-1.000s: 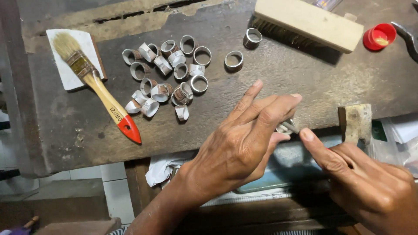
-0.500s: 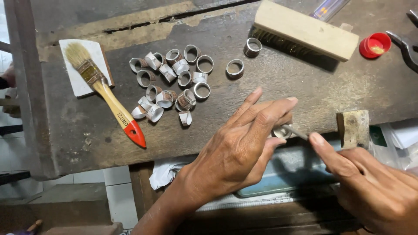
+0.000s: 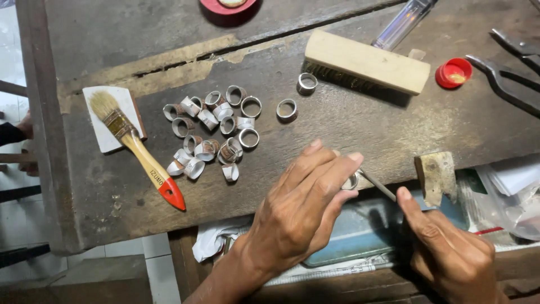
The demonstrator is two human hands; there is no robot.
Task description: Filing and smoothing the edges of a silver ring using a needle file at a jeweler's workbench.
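My left hand [image 3: 301, 211] pinches a small silver ring [image 3: 351, 182] at the front edge of the worn wooden bench [image 3: 337, 135]. My right hand [image 3: 450, 253] grips a thin metal file [image 3: 378, 184], whose tip goes into the ring. A wooden bench peg [image 3: 437, 175] juts out just right of the ring. On the bench left of my hands lies a pile of several silver rings [image 3: 211, 138]. Two more rings [image 3: 287, 110] [image 3: 307, 83] lie apart beside a wooden brush block.
A paintbrush with a red-tipped handle [image 3: 140, 155] rests on a white pad [image 3: 109, 121] at the left. A wooden-backed brush [image 3: 365, 61], a red cap [image 3: 454, 72], pliers [image 3: 506, 73] and a clear tube [image 3: 402, 23] lie at the back right. A blue tray [image 3: 360, 231] and papers [image 3: 512, 180] sit below the bench.
The view has shifted down, so the bench things sit lower in frame. My right hand has brought the file up into the ring held by my left hand.
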